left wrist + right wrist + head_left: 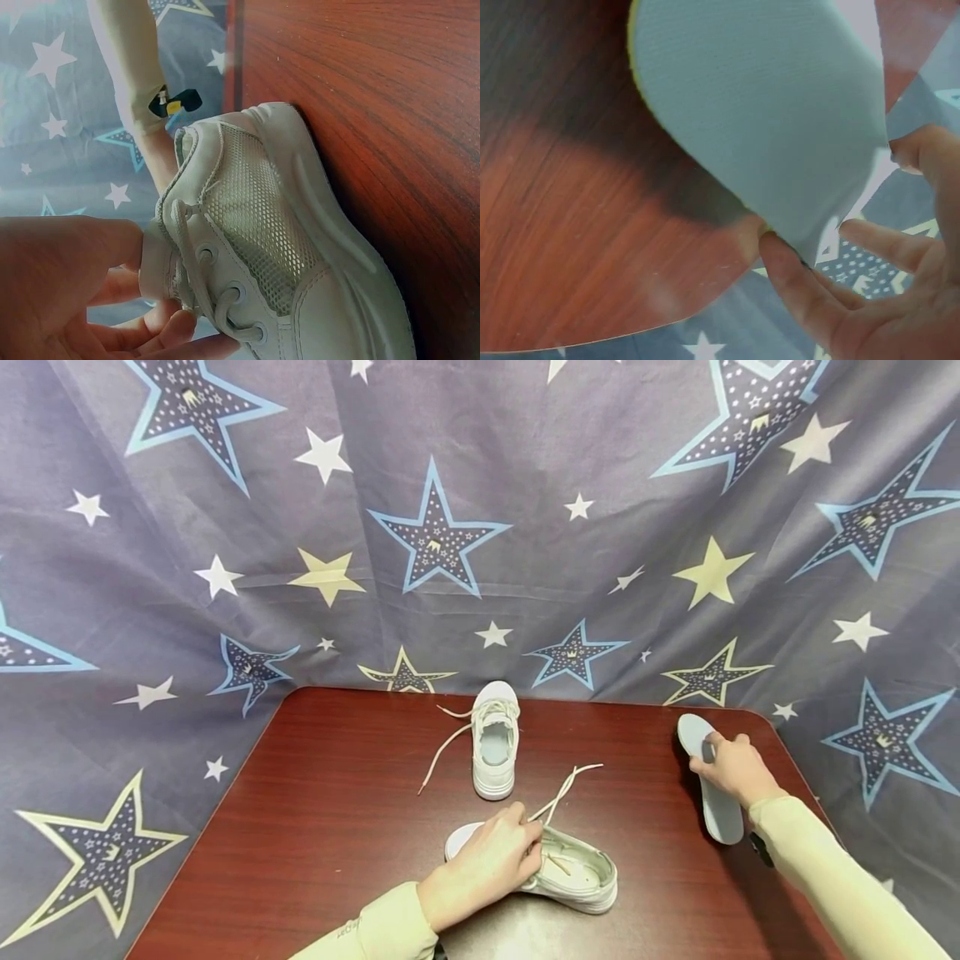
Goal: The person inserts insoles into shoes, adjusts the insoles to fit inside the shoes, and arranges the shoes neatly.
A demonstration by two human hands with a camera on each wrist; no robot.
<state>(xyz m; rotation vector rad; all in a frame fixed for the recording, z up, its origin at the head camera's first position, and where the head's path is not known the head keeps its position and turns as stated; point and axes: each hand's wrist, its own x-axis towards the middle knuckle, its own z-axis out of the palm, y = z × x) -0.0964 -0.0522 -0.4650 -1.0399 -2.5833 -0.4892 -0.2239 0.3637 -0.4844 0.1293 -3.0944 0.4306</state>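
At a red-brown table [360, 802], left hand [491, 860] pinching the nearer white shoe [573, 887], right hand [738, 770] pinching pale insole [722, 817].

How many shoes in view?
2. One white shoe is near the back of the table; the other is nearer the camera, held by the left hand, which partly covers it. No others show.

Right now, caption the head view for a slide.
Left hand grips the near shoe, right hand holds an insole, far shoe behind.
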